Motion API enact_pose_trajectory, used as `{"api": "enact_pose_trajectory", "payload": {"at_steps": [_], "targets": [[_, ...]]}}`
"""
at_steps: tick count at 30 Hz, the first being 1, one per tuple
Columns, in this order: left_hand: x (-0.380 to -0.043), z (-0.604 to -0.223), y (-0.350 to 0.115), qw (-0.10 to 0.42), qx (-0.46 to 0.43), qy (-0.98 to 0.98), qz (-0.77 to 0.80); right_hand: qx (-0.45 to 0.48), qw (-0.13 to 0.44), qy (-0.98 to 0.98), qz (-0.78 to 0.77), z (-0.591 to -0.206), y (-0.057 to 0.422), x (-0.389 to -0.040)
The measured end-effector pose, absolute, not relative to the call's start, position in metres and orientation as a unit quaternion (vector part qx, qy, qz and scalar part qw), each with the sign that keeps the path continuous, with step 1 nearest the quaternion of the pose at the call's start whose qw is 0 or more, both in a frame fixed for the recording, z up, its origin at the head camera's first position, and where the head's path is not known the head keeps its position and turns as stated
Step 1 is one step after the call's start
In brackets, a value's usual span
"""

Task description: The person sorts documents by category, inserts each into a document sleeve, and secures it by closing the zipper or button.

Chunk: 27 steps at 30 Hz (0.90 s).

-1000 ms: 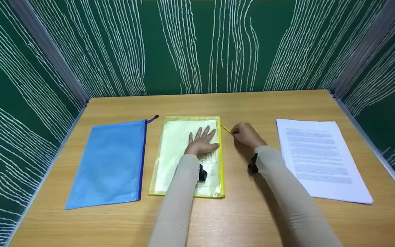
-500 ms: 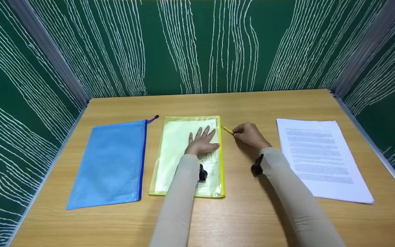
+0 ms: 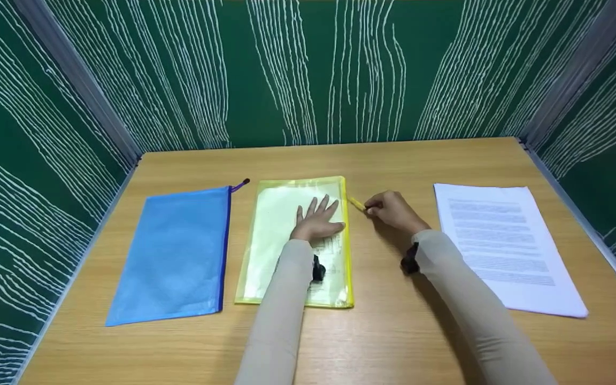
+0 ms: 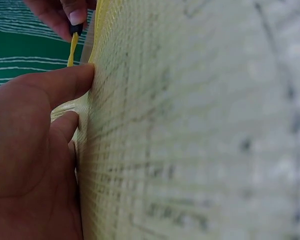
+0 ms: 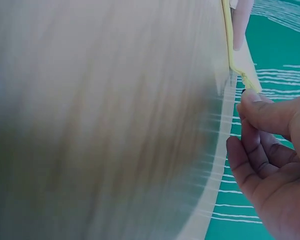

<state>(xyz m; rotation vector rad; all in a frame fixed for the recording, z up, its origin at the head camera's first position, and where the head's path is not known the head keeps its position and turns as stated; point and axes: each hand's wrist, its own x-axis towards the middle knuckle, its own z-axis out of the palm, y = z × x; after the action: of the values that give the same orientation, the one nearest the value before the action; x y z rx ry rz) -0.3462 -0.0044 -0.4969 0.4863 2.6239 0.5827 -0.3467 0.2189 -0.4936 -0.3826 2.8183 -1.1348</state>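
Observation:
My left hand (image 3: 318,220) rests with spread fingers on a yellow mesh zipper pouch (image 3: 270,240), and printed paper shows through the mesh. In the left wrist view its thumb (image 4: 75,82) lies near the pouch's yellow zipper edge (image 4: 101,30). A yellow pull cord (image 3: 356,203) runs out from the pouch's far right corner. My right hand (image 3: 395,211) pinches the dark end (image 4: 76,28) of this cord between thumb and fingertips. The right wrist view has the cord stretched from the pouch edge to the fingertips of my right hand (image 5: 275,145).
A blue zipper pouch (image 3: 174,256) with a purple pull cord (image 3: 239,185) lies on the left. Printed sheets (image 3: 500,240) are stacked on the right, partly under my right forearm. The wooden table (image 3: 383,342) is enclosed by green walls (image 3: 318,69) with white lines.
My right hand has shifted slightly to the right, still pinching the cord end. The pouch's far right corner sits a little higher in view. My left hand stays in place.

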Motion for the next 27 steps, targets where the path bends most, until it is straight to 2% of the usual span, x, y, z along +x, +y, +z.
{"api": "enact_pose_trajectory", "payload": {"at_steps": [12, 27], "targets": [[-0.3473, -0.4993, -0.0036, 0.203, 0.178, 0.941, 0.207, -0.118, 0.074, 0.927, -0.347, -0.4891, 0.2198, -0.3478], [-0.3496, -0.4997, -0.0053, 0.209, 0.178, 0.94, 0.205, -0.166, 0.034, 0.944, -0.284, -0.493, 0.217, -0.3485]]}}
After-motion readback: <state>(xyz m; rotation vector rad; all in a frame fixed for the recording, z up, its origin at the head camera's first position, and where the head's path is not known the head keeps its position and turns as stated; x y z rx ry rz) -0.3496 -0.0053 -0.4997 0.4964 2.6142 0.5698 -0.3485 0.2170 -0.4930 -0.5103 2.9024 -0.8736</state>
